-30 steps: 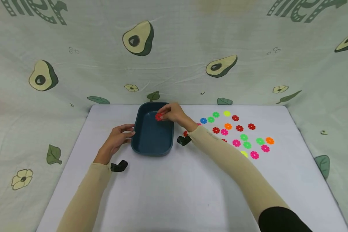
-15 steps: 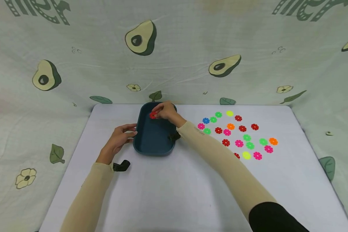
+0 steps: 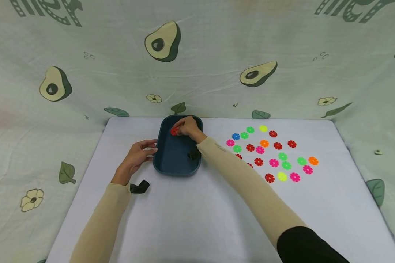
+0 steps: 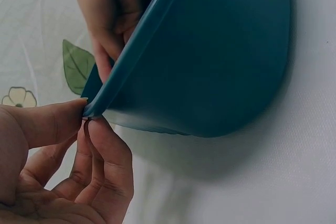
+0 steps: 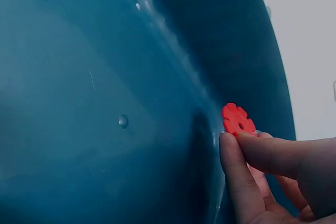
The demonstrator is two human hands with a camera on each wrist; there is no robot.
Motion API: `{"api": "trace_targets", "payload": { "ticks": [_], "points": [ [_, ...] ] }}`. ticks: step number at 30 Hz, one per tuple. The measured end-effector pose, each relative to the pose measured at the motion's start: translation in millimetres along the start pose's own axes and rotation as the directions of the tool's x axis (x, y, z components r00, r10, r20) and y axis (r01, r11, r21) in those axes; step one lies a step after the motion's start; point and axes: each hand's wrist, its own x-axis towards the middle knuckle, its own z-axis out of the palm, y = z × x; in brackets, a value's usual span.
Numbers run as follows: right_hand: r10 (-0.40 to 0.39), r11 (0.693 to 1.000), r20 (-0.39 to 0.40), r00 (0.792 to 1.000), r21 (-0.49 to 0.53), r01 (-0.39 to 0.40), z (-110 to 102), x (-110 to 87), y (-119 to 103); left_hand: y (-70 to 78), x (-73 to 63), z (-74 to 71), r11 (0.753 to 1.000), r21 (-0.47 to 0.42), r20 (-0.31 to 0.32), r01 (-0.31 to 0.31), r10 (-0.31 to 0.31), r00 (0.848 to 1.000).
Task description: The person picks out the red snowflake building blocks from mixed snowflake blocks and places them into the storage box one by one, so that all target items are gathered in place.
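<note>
Red disc (image 3: 174, 131) moved left — inside tray (image 3: 172, 157), sleeve (image 3: 247, 179) overlapping other discs (image 3: 238, 155)

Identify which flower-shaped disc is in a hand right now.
The red disc pinched in the right hand; the other visible discs, several also red, lie on the white table.

White table (image 3: 191, 219), blue tray (image 3: 174, 157) near far edge, scattered colourful discs (image 3: 274, 163)
</note>
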Motion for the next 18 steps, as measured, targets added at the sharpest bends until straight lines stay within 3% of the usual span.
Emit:
{"api": "trace_targets", "payload": {
  "ticks": [8, 13, 18],
  "points": [
    [-0.03, 0.999, -0.04, 0.999, -0.043, 0.029, 5, 8.9, 5, 1.5, 1.3, 1.7, 1.0, -0.001, -0.007, 0.004, -0.004, 1.0],
    [-0.077, 0.989, -0.041, 0.996, -0.13, 0.071, 9, 13.2, 8, 0.2, 1.2, 1.4, 1.0, -0.006, -0.01, 0.0, 0.0, 1.0],
    [-0.075, 0.981, -0.041, 0.996, -0.184, 0.066, 13, 18.8, 11, -0.8, 0.9, 1.4, 1.0, -0.007, -0.015, 0.0, 0.0, 1.0]
  ]
}}
